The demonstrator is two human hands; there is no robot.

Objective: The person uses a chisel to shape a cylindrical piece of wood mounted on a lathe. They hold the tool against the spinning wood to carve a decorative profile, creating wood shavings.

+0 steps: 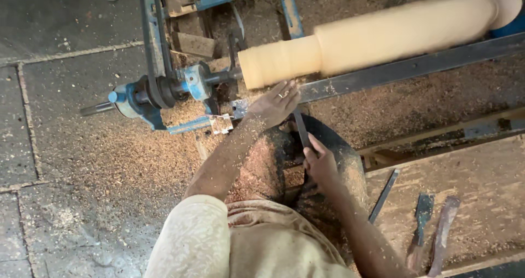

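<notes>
**Chisel against a turning wooden blank**

Chisel [301, 129] is the thing in hand: a flat dark steel blade running from the centre of the frame up toward the pale wooden blank [377, 34], which lies across the upper right between the blue lathe head [158, 89] and the frame's edge. I see the right hand [321, 166] with its grip clamped on the lower part of the blade, just below centre. The left hand [276, 103] lies flat over the blade's upper end, fingers spread rather than closed, pressing it near the dark steel rail [410, 67] and touching the blank's narrower left section.

I judge the chisel stiff and fairly heavy for its size, dusty and so a bit slippery; it wants a firm hold low down, well away from the cutting end. The blank's blurred surface suggests it is spinning, so I would not touch it bare-handed.

Sawdust [109, 157] covers the floor at left. Three spare tools [424, 215] lie at lower right on the wooden surface [492, 190].
</notes>
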